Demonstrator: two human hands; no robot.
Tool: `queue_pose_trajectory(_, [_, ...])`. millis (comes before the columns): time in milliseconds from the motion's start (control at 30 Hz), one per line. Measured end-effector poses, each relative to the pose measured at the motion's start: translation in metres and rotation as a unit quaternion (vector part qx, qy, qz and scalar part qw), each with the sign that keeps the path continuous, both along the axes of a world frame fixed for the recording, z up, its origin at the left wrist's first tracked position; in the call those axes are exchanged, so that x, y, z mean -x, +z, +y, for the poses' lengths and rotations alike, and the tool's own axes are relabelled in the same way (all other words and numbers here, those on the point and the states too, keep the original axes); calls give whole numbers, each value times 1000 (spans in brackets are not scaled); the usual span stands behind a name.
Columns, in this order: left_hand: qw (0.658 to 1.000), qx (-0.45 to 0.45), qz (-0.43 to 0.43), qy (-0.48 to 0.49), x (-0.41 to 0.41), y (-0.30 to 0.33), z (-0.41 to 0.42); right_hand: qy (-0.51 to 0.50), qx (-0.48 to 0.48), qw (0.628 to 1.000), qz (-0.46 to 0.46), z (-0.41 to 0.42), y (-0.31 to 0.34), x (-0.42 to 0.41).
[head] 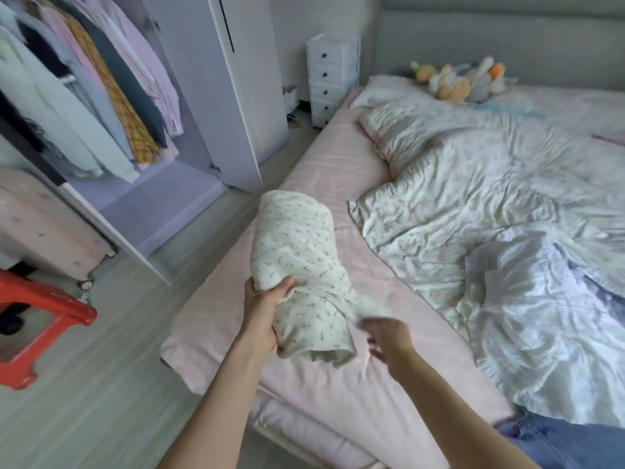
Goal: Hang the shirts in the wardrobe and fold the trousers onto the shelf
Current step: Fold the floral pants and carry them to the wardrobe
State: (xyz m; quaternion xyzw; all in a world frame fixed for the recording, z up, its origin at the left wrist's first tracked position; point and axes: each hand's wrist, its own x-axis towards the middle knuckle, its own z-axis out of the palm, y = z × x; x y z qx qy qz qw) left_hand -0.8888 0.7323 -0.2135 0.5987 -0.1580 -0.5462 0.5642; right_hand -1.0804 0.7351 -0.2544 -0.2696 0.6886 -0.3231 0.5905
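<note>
A folded cream garment with a small dark print (pixel 299 265) is lifted above the pink bed sheet (pixel 324 170). My left hand (pixel 265 311) grips its near left edge, thumb on top. Just right of the garment's near end is my right hand (pixel 385 340), blurred with motion; whether it holds the cloth is unclear. The open wardrobe (pixel 162 201) stands at the left with several shirts (pixel 101 96) hanging on its rail. A white shiny garment (pixel 541 316) and blue denim (pixel 571 441) lie at the bed's right side.
A rumpled floral duvet (pixel 473 184) covers most of the bed, with plush toys (pixel 463 79) at the headboard. A white drawer unit (pixel 333 76) stands beyond the wardrobe door (pixel 243 96). A red stool (pixel 37 323) and a pink suitcase (pixel 44 228) sit on the floor at left.
</note>
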Motion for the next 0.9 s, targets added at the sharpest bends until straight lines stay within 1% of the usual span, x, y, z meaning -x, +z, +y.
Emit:
queue_pose_trajectory(33, [1000, 13, 12, -6, -4, 6, 13, 42, -5, 998, 46, 12, -4, 5])
queue_pose_trajectory(100, [999, 36, 16, -14, -14, 15, 31, 66, 55, 989, 122, 23, -2, 13])
queue_pose_trajectory(133, [999, 43, 7, -18, -20, 21, 42, 63, 98, 986, 118, 26, 7, 13])
queue_pose_trajectory(167, [999, 45, -6, -27, -26, 26, 49, 63, 127, 987, 76, 28, 19, 10])
queue_pose_trajectory(200, [998, 45, -20, -33, -32, 31, 56, 74, 134, 988, 8, 28, 29, 4])
queue_pose_trajectory(233, [998, 49, -30, -37, -39, 36, 64, 107, 128, 984, -58, 28, 39, -4])
queue_pose_trajectory(267, [997, 53, -32, -43, -46, 42, 72, 150, 104, 977, -111, 27, 48, -15])
queue_pose_trajectory(333, [996, 51, -4, -67, -60, 53, 85, 223, 50, 955, -190, 26, 60, -38])
queue_pose_trajectory(400, [993, 48, 41, -100, -71, 64, 96, 267, 33, 921, -283, 26, 64, -57])
queue_pose_trajectory(467, [989, 49, 70, -119, -89, 72, 105, 297, 36, 874, -382, 26, 68, -78])
queue_pose_trajectory(500, [988, 46, 82, -125, -97, 74, 109, 310, 42, 854, -417, 27, 70, -87])
queue_pose_trajectory(600, [983, 28, 107, -144, -137, 81, 118, 357, 59, 797, -484, 30, 84, -129])
queue_pose_trajectory(633, [982, 22, 113, -147, -156, 85, 121, 368, 62, 787, -492, 31, 87, -148])
queue_pose_trajectory(667, [983, 21, 105, -147, -181, 88, 121, 376, 64, 781, -494, 31, 90, -172])
queue_pose_trajectory(700, [985, 19, 87, -145, -198, 93, 122, 376, 63, 785, -488, 31, 90, -190])
queue_pose_trajectory(733, [988, 23, 50, -142, -224, 97, 120, 377, 55, 790, -481, 30, 93, -216])
queue_pose_trajectory(800, [991, 20, -25, -128, -268, 104, 117, 355, 38, 808, -468, 27, 94, -262])
queue_pose_trajectory(900, [989, 12, -76, -123, -335, 108, 114, 336, 28, 842, -421, 17, 97, -329])
